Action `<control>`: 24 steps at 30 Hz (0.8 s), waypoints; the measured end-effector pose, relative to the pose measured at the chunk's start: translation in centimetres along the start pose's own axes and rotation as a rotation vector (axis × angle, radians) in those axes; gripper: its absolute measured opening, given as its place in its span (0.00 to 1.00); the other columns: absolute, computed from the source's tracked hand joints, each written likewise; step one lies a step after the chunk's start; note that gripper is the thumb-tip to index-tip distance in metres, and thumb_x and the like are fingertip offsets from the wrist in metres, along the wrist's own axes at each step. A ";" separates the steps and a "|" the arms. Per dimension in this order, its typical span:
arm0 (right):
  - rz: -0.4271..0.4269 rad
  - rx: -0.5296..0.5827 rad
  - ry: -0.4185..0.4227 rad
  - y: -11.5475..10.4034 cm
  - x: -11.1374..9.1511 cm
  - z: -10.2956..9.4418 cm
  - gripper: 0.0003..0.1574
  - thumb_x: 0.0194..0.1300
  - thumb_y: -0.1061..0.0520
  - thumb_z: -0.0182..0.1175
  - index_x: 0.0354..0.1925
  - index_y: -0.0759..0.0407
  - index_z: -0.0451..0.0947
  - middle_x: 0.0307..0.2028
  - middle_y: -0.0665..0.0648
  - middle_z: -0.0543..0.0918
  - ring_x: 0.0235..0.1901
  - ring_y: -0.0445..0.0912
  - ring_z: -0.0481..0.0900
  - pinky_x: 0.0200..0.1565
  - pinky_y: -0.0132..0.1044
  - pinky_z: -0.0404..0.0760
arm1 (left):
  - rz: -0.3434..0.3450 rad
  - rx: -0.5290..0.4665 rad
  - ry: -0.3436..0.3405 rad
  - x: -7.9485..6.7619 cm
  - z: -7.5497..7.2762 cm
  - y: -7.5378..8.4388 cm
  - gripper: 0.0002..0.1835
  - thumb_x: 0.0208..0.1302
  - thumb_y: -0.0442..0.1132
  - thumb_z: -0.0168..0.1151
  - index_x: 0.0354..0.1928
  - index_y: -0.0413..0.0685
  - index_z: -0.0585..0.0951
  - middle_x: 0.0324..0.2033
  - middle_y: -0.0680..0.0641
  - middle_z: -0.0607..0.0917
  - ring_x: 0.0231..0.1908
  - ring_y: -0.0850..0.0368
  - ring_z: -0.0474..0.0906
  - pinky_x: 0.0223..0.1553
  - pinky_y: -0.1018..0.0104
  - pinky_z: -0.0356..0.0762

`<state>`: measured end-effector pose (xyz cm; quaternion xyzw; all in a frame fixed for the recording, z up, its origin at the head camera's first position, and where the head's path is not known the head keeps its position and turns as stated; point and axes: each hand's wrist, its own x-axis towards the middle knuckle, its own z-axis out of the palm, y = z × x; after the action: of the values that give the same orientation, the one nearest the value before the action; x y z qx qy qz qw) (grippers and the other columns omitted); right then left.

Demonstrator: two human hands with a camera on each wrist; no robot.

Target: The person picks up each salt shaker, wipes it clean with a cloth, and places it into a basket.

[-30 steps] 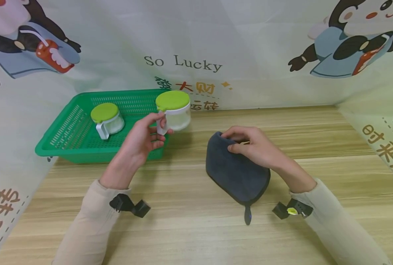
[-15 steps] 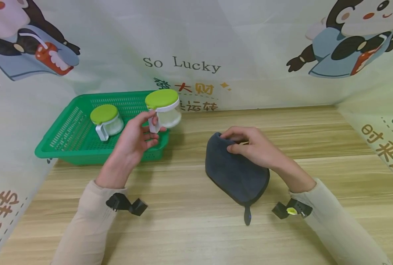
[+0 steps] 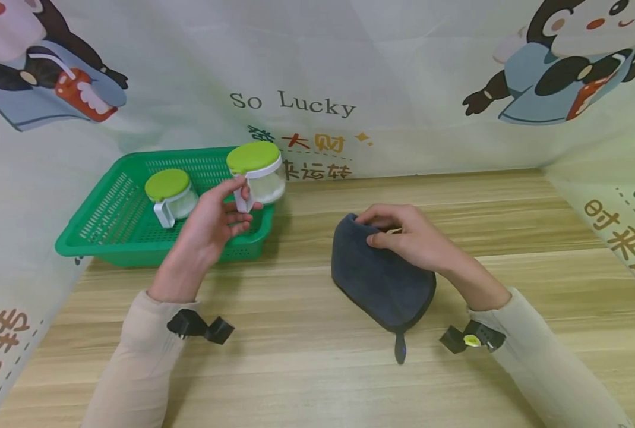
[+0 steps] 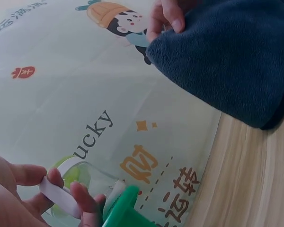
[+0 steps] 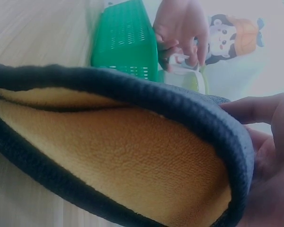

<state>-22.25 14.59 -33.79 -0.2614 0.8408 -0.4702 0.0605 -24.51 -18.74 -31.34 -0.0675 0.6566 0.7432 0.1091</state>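
My left hand [image 3: 210,223] grips the white handle of a clear seasoning jar [image 3: 266,184] with a lime-green lid, held up over the right end of a green plastic basket [image 3: 164,245]. In the left wrist view, thumb and fingers curl round the jar's handle [image 4: 60,196]. A second seasoning jar [image 3: 180,202] with the same lid stands inside the basket at the left. My right hand [image 3: 410,235] pinches the upper edge of a folded dark grey cloth [image 3: 384,279]. The right wrist view shows the cloth's yellow-orange inner side [image 5: 146,156].
The wood-grain tabletop [image 3: 296,356] lies under everything. A pale printed sheet [image 3: 429,89] with cartoon figures and lettering rises behind the table and along both sides. The cloth's hanging loop [image 3: 400,348] points toward the near edge.
My left hand has carried the seasoning jar leftward, from beside the basket's right end to above it. My right hand and the cloth stay in place.
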 end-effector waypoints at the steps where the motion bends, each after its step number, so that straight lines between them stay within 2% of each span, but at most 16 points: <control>1: -0.001 0.001 0.001 0.0 0.0 0.0 0.19 0.70 0.64 0.61 0.58 0.61 0.82 0.52 0.63 0.88 0.53 0.54 0.86 0.53 0.44 0.82 | 0.007 0.017 -0.001 0.1 -0.1 0.0 0.19 0.78 0.56 0.53 0.31 0.55 0.74 0.46 0.46 0.79 0.36 0.56 0.71 0.44 0.67 0.74; 5: -0.001 0.001 0.000 -0.1 0.0 -0.1 0.18 0.70 0.64 0.62 0.57 0.61 0.82 0.51 0.63 0.89 0.53 0.54 0.86 0.53 0.45 0.82 | 0.031 0.042 0.000 0.3 -0.5 -0.1 0.18 0.79 0.56 0.53 0.33 0.53 0.75 0.44 0.47 0.82 0.37 0.55 0.75 0.47 0.67 0.78; 8: -0.001 -0.003 -0.002 -0.2 0.0 -0.1 0.18 0.70 0.63 0.62 0.57 0.61 0.82 0.52 0.63 0.88 0.53 0.54 0.86 0.54 0.47 0.82 | 0.048 0.044 0.013 0.3 -0.9 -0.1 0.19 0.79 0.57 0.52 0.36 0.51 0.76 0.42 0.47 0.85 0.37 0.56 0.79 0.45 0.70 0.81; 12: -0.003 -0.012 -0.005 -0.2 0.0 -0.2 0.18 0.70 0.63 0.62 0.58 0.60 0.82 0.52 0.63 0.88 0.53 0.55 0.86 0.55 0.50 0.82 | 0.081 0.179 0.055 0.6 -1.6 -0.2 0.22 0.80 0.58 0.48 0.46 0.46 0.76 0.40 0.49 0.86 0.36 0.60 0.83 0.43 0.72 0.84; 14: -0.007 -0.016 -0.006 -0.2 0.0 -0.3 0.18 0.71 0.63 0.61 0.58 0.60 0.82 0.53 0.62 0.88 0.53 0.55 0.86 0.55 0.50 0.82 | 0.095 0.259 0.070 0.9 -1.9 -0.4 0.23 0.81 0.57 0.45 0.49 0.43 0.74 0.41 0.49 0.84 0.37 0.62 0.83 0.44 0.74 0.83; 16: -0.007 -0.013 0.000 -0.2 0.0 -0.4 0.18 0.70 0.63 0.61 0.58 0.60 0.82 0.52 0.63 0.88 0.53 0.55 0.86 0.55 0.50 0.82 | 0.123 0.296 0.075 1.3 -2.2 -0.6 0.23 0.81 0.56 0.43 0.49 0.42 0.73 0.42 0.49 0.80 0.39 0.63 0.80 0.44 0.75 0.80; 21: 0.000 -0.004 0.028 -0.2 0.0 -0.5 0.19 0.70 0.65 0.61 0.58 0.63 0.81 0.54 0.65 0.87 0.55 0.56 0.85 0.55 0.48 0.82 | 0.189 0.240 0.084 1.4 -2.2 -0.5 0.21 0.81 0.54 0.43 0.48 0.40 0.70 0.45 0.48 0.74 0.45 0.60 0.77 0.46 0.77 0.77; 24: 0.007 0.007 0.041 -0.3 -0.1 -0.6 0.19 0.70 0.65 0.61 0.58 0.63 0.81 0.55 0.65 0.87 0.55 0.56 0.85 0.55 0.48 0.81 | 0.182 0.225 0.078 1.3 -1.9 -0.5 0.21 0.81 0.54 0.42 0.48 0.40 0.71 0.46 0.49 0.72 0.46 0.60 0.77 0.48 0.77 0.78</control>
<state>-22.27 14.97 -33.21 -0.2487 0.8410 -0.4783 0.0457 -25.69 -20.52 -32.38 -0.0237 0.7431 0.6684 0.0226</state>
